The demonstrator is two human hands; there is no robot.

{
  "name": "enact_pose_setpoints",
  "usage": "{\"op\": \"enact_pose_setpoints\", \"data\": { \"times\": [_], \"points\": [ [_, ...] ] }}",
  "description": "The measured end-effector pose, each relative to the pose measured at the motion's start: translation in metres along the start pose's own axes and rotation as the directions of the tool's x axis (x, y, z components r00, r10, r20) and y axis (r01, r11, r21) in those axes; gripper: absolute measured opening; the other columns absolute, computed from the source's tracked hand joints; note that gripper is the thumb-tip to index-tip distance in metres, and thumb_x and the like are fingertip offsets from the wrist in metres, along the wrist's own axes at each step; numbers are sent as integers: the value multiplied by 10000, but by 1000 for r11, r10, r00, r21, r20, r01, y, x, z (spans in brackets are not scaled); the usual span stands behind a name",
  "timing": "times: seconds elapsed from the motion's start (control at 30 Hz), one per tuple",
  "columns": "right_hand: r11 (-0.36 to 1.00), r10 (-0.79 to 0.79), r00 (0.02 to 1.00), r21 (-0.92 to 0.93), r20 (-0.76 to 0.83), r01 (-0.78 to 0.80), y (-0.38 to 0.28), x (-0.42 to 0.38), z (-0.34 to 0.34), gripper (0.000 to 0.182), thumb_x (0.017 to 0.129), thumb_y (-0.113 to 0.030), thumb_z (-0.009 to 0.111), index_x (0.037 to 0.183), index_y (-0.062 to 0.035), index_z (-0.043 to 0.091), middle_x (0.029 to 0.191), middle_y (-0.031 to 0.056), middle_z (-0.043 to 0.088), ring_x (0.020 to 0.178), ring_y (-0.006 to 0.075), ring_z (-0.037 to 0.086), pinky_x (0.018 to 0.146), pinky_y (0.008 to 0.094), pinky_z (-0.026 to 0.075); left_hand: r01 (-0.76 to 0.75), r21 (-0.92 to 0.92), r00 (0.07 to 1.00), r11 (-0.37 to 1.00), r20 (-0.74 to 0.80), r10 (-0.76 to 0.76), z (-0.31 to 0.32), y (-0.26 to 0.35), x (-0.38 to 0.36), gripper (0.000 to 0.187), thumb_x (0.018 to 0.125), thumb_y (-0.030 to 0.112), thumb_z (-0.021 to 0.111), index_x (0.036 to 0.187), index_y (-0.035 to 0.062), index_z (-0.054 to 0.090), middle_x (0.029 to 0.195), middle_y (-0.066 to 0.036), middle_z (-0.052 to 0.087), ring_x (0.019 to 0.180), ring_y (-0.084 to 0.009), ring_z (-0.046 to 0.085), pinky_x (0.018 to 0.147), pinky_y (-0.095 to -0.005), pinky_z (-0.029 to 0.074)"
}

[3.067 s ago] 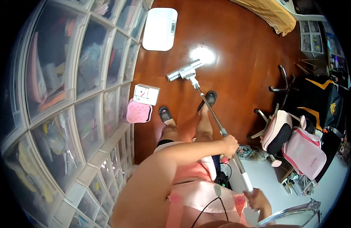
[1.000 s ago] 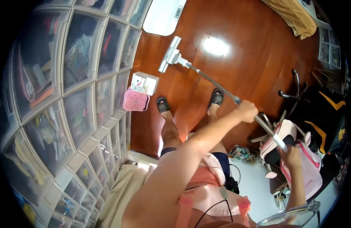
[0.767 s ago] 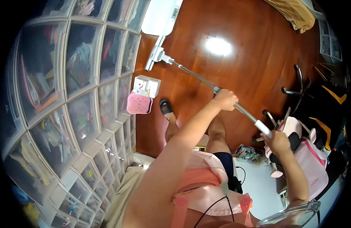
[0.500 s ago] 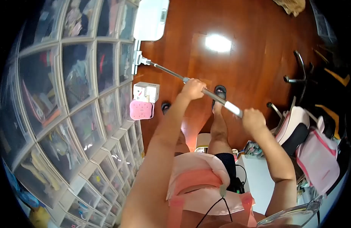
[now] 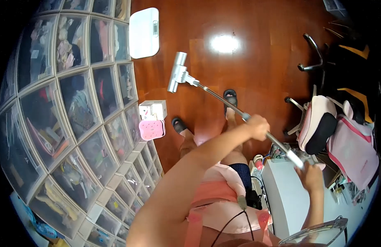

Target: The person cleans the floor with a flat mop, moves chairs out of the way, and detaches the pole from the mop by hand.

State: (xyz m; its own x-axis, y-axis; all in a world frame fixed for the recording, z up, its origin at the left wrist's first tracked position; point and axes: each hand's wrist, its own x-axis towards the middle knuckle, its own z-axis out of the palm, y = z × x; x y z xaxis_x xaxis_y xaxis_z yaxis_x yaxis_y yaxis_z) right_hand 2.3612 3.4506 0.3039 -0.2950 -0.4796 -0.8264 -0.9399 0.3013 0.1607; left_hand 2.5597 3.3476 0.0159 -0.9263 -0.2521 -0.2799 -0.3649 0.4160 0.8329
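Gripping the vacuum wand [image 5: 223, 101] two-handed: our left hand [image 5: 257, 126] has fingers clamped mid-shaft for steering, our right hand [image 5: 309, 176] is clamped on the upper end to push. Head [image 5: 177, 72] sits on the floor [image 5: 256, 61], now pulled clear of the drawers [image 5: 75, 103] and scale [image 5: 144, 33].

— Where is the vacuum head [image 5: 176, 72] now?
— Out from the drawers at the upper left, sitting nearer the frame's middle, clear of the white scale [image 5: 144, 32].
— And the hands?
— The left hand [image 5: 257, 127] and right hand [image 5: 310, 176] sit lower right than before.
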Motion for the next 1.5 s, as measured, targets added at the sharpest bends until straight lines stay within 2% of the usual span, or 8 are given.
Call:
{"op": "enact_pose_setpoints", "data": {
  "times": [0.27,0.53,0.73,0.87,0.97,1.13,1.33,1.5],
  "points": [
    [904,291,945,281,148,-322,38,-189,106,479,944,-412,718,821,42,624,670,260,649,648,481,645,633,533,527,-347,-31,904,937,255,343,94,142,-15,197,663,260,727,760,98,786,796,-142,750,791,-342,746,707,-463,595],
    [832,250,958,475,138,-286,-43,-107,151,556,951,-490,699,866,59,699,725,287,669,698,474,679,648,516,536,-505,95,853,858,207,479,73,22,-22,132,675,301,689,652,178,732,664,-88,714,652,-339,720,574,-469,569],
    [627,90,993,771,73,-113,-109,97,125,554,978,-519,649,1022,28,728,918,308,709,921,487,694,797,541,541,-272,428,851,862,525,8,-125,-94,48,95,690,279,699,703,197,744,774,-76,743,784,-317,734,652,-466,580],
    [434,-106,992,894,-70,109,-163,199,70,535,1016,-459,602,1190,44,644,1025,330,697,981,487,684,844,529,530,-41,750,888,660,330,-320,-196,-204,85,166,762,252,721,848,142,811,972,-118,781,1005,-298,728,871,-427,587],
    [240,-179,977,968,116,-71,-164,218,18,498,1029,-424,575,1224,32,625,1109,338,681,1053,507,657,902,518,516,29,742,911,670,255,-323,-232,-219,104,171,710,221,734,831,125,806,968,-111,765,1034,-296,693,867,-412,582],
    [476,-137,991,876,-8,73,-60,173,55,527,1034,-477,552,1201,14,649,1057,318,699,1036,491,663,906,516,511,-62,702,854,709,405,-326,-184,-120,139,206,725,227,719,860,97,806,948,-138,779,902,-323,750,790,-451,599],
    [482,98,946,817,308,-316,98,14,37,494,974,-437,680,876,46,695,637,188,645,558,287,580,612,432,505,-280,330,836,902,545,61,-73,47,173,168,702,269,705,756,132,786,818,-120,765,815,-346,747,714,-466,599],
    [889,260,964,378,45,-258,146,-62,0,582,938,-499,693,743,49,667,659,265,652,644,462,662,627,514,532,-360,92,871,928,390,299,-26,124,190,232,697,287,708,775,84,789,832,-158,764,815,-357,747,733,-481,599]
  ]
}}
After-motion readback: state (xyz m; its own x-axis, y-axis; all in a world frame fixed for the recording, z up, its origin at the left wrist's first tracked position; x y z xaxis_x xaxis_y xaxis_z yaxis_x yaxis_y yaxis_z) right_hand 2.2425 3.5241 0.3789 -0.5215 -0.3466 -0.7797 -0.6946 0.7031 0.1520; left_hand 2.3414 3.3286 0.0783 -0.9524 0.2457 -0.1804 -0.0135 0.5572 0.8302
